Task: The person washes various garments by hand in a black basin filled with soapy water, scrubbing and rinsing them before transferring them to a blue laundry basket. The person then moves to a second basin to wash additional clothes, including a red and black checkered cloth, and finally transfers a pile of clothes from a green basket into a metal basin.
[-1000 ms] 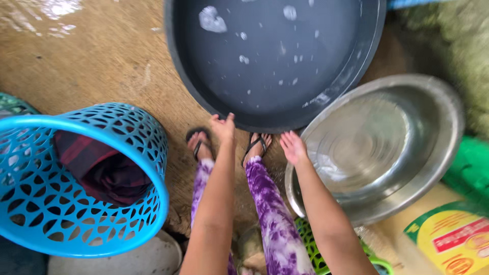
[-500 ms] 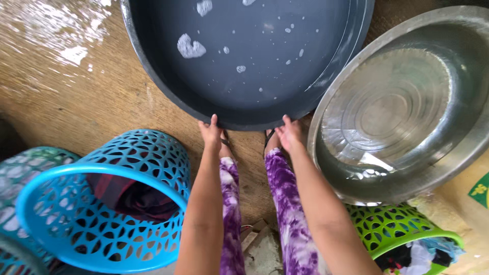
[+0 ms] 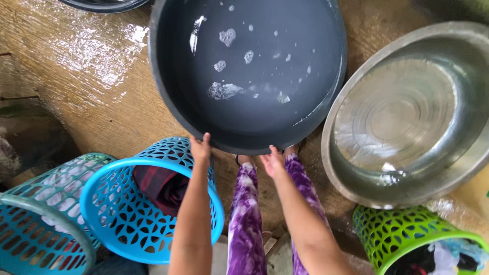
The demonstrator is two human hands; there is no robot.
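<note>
Head view looks straight down the person's arms. Left hand (image 3: 200,148) rests on the near rim of the dark grey plastic basin (image 3: 248,76), fingers flat and together against the edge; whether they curl around it cannot be told. Right hand (image 3: 272,161) touches the same near rim a little further right, fingers loosely spread, palm toward the basin wall, no clear grip visible. Both hands sit side by side at the basin's closest edge, so the basin lies directly ahead of and above them in frame, its bulk extending away from the person. It is round, so no long axis. Neither hand is clearly nearer; both are in contact. Inside the basin: shallow water with scattered foam patches.

Below the hands, purple tie-dye trousers (image 3: 244,214) and feet tucked just under the basin rim.

Counts: one dark grey basin in hand, plus the edge of a second dark basin (image 3: 104,4) at the top left. One large metal basin (image 3: 410,109) just beside the grey one on the right, holding a little water. Three perforated plastic laundry baskets: blue basket (image 3: 127,214) touching the left forearm with dark red cloth inside, teal basket (image 3: 35,224) at far left, green basket (image 3: 412,237) lower right with mixed clothes. Wet concrete floor (image 3: 76,76) underneath.
</note>
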